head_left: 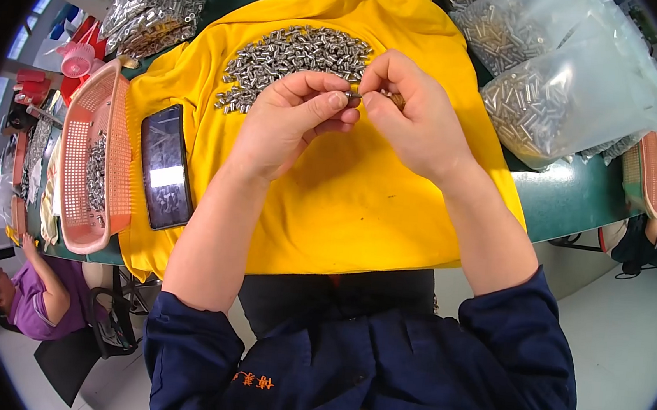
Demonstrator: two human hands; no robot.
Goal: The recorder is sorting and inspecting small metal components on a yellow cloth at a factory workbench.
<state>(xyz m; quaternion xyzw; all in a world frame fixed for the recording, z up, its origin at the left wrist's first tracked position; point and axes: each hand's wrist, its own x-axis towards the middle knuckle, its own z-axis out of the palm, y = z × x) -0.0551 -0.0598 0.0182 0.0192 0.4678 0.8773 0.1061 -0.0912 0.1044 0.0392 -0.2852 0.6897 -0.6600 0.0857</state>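
Note:
Over the yellow cloth my two hands meet, fingertips almost touching. Thumb and fingers of my left hand pinch a small metal part. My right hand is closed at the other end of this part, its thumb and forefinger pressed together. A small brass-coloured piece shows between the curled fingers of my right hand. Just beyond my hands lies a heap of small silvery metal parts, spread on the cloth. The exact shape of the held part is mostly hidden by my fingertips.
Left of the cloth stands a pink plastic basket with small metal parts inside. A dark phone lies beside it. Clear bags of metal pieces sit at the right, another bag at the back left. Two people sit at the sides.

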